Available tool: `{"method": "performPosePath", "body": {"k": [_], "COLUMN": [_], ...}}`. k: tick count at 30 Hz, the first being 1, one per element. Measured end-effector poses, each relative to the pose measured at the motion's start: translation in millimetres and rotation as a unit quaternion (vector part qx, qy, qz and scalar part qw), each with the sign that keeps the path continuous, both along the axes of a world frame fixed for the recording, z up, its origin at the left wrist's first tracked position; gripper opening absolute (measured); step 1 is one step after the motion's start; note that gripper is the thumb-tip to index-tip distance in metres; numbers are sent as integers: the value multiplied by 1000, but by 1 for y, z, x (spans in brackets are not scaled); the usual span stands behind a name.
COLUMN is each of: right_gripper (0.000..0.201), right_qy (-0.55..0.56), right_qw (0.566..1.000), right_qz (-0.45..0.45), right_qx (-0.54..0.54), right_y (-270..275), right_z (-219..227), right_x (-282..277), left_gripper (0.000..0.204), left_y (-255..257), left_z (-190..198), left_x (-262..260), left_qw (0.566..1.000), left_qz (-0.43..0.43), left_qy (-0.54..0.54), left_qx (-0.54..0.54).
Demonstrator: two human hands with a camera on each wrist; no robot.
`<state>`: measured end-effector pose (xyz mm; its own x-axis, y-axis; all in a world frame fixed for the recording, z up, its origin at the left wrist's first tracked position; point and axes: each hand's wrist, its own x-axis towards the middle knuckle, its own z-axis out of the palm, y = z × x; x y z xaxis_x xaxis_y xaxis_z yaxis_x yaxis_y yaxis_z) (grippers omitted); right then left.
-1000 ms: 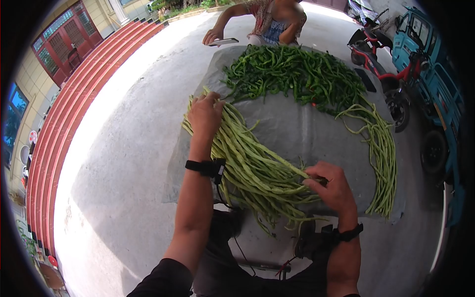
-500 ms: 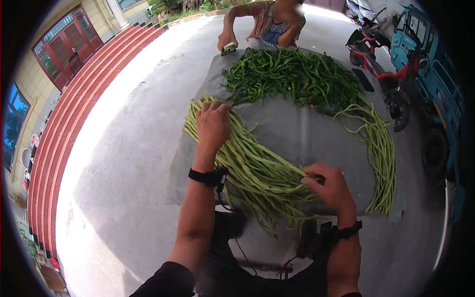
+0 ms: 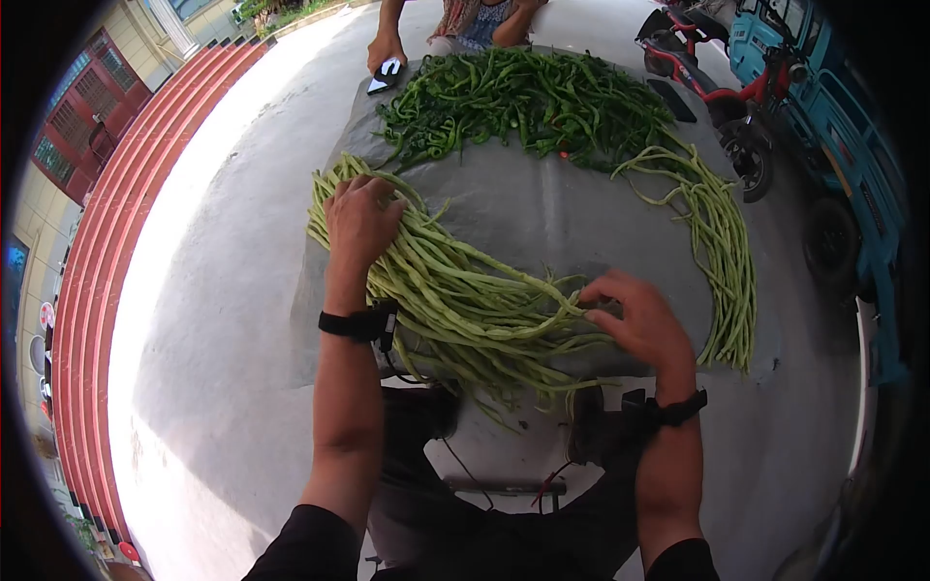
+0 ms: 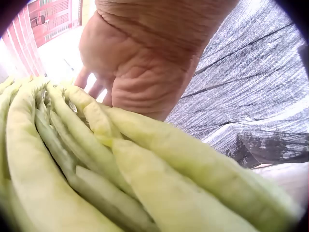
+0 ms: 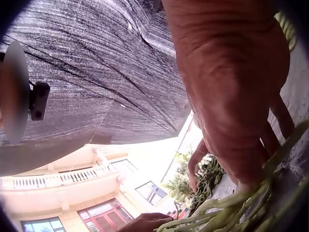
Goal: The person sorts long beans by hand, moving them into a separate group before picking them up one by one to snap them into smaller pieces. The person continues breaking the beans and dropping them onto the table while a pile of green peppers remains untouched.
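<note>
A thick bundle of pale green long beans (image 3: pixel 465 290) lies slantwise across the near left of a grey sheet (image 3: pixel 528 218). My left hand (image 3: pixel 363 223) grips the bundle near its far left end, its fingers bent down over the beans. In the left wrist view, the fingers reach behind the nearest beans (image 4: pixel 145 169). At the bundle's right end is my right hand (image 3: pixel 639 315), thumb and forefinger parted around the bean tips. In the right wrist view, its fingers point down at thin bean ends (image 5: pixel 231 208).
Green chili peppers (image 3: pixel 523 102) form a heap along the far side. A smaller bunch of long beans (image 3: pixel 722 266) lies at the right, near a dark phone (image 3: pixel 670 100). Across the sheet, another person's hand (image 3: pixel 386 50) holds a phone (image 3: pixel 386 75). A red scooter (image 3: pixel 693 73) stands beyond.
My left hand has slid slightly toward me along the bundle from its far end. The right thumb and forefinger have spread apart at the bean tips. The head view has shifted.
</note>
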<state>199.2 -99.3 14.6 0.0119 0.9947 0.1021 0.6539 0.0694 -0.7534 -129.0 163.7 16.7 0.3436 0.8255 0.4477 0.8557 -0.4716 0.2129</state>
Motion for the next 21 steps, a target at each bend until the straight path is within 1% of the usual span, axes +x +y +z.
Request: {"method": "performPosePath", "body": {"k": [2, 5, 7, 9, 11, 12, 15, 16, 18, 20, 21], "right_gripper": [24, 24, 24, 22, 21, 20, 25, 25, 25, 21, 22], "right_qy": [-35, -26, 18, 13, 18, 26, -11, -26, -59, -87, -108], "right_qw": [999, 999, 999, 998, 998, 997, 992, 986, 969, 943, 929], "right_qz": [-5, 7, 3, 16, -7, -14, -98, -139, -220, -291, -330], "right_qx": [37, 32, 30, 55, 62, 68, 74, 83, 100, 134, 131], "right_y": [2, 6, 4, 5, 6, 5, 1, -1, -6, -14, -19], "right_z": [-5, -9, -12, -15, -17, -18, -16, -18, -27, -29, -28], "right_x": [1, 4, 1, 3, 4, 7, 16, 22, 41, 64, 74], "left_gripper": [31, 31, 30, 28, 26, 26, 24, 23, 22, 20, 19], "left_y": [1, -1, -2, -5, -7, -7, -9, -10, -12, -16, -17], "left_z": [-1, -2, 3, 8, 9, 10, 14, 14, 14, 16, 17], "left_x": [-1, -4, -4, 0, 2, 4, 3, 4, 5, 8, 8], "left_qw": [1000, 999, 998, 996, 994, 993, 990, 989, 988, 985, 984], "left_qz": [-12, -33, -55, -66, -65, -77, -95, -96, -97, -96, -95], "left_qy": [-16, -18, -28, -53, -57, -67, -90, -98, -111, -133, -144], "left_qx": [4, 31, 29, 25, 60, 55, 48, 47, 44, 44, 44]}}
